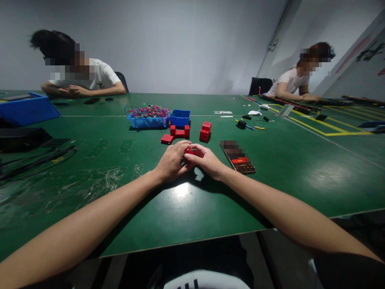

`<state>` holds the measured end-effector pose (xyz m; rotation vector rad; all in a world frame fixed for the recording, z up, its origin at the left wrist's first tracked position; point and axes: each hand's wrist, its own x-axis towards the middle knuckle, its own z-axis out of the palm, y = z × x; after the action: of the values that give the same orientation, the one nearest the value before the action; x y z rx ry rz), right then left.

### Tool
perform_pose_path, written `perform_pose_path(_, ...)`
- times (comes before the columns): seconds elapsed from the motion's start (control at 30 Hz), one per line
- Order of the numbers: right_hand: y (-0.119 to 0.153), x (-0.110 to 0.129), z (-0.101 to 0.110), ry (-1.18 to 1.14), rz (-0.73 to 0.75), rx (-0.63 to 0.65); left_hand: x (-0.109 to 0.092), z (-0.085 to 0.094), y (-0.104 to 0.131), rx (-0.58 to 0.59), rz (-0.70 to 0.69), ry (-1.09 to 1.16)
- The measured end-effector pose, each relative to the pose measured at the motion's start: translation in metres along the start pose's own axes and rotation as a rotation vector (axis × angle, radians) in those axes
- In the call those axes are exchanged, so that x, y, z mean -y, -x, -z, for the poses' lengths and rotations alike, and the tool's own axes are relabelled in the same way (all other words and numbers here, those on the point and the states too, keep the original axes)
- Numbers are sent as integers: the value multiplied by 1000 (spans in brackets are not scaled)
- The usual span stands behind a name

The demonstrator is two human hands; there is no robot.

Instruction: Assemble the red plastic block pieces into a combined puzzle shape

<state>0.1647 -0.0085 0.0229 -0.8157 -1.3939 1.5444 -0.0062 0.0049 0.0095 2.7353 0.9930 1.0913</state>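
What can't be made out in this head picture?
In the head view:
Red piece: most of its shape, hidden by the fingers.
Phone: screen content, partly pixelated, otherwise too small to read.
Large blue bin: its left end, cut off by the left edge.
Blue tray: its bottom, covered by wires.

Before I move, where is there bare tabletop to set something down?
Bare table lies right of the phone, and from the left hand and right hand back to the near edge. Crowded beyond the hands: red parts, wire-filled blue bin.

Phone (233,154) on the table (300,172) right of the right hand (208,159), bin (149,123) of wires (150,111) farther back, left.
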Motion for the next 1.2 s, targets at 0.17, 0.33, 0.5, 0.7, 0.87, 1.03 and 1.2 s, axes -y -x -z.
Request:
perform_pose_path(0.17, -1, -1, 0, 73, 32, -37, 3, -1, -1, -29, 78, -36)
perform_pose_path(0.33, -3, 1, 3, 142, 92, -166, 6, -1, -1, -41, 184, 103)
perform_pose_path(0.5, -5, 2, 7, 158, 78, -206, 4, 2, 1, 20, 164, 128)
perform_pose_path(0.7, -6, 2, 8, 129, 72, -205, -3, 7, 0, 63, 123, 117)
perform_pose_path(0.87, -7, 3, 8, 104, 65, -185, 0, 6, 0, 85, 167, 96)
perform_pose_path(1.03, -7, 2, 8, 126, 82, -147, 1, 4, -1, 137, 164, 91)
perform_pose_path(1.2, -6, 2, 7, 119, 95, -169, -3, 7, -3, 134, 231, 129)
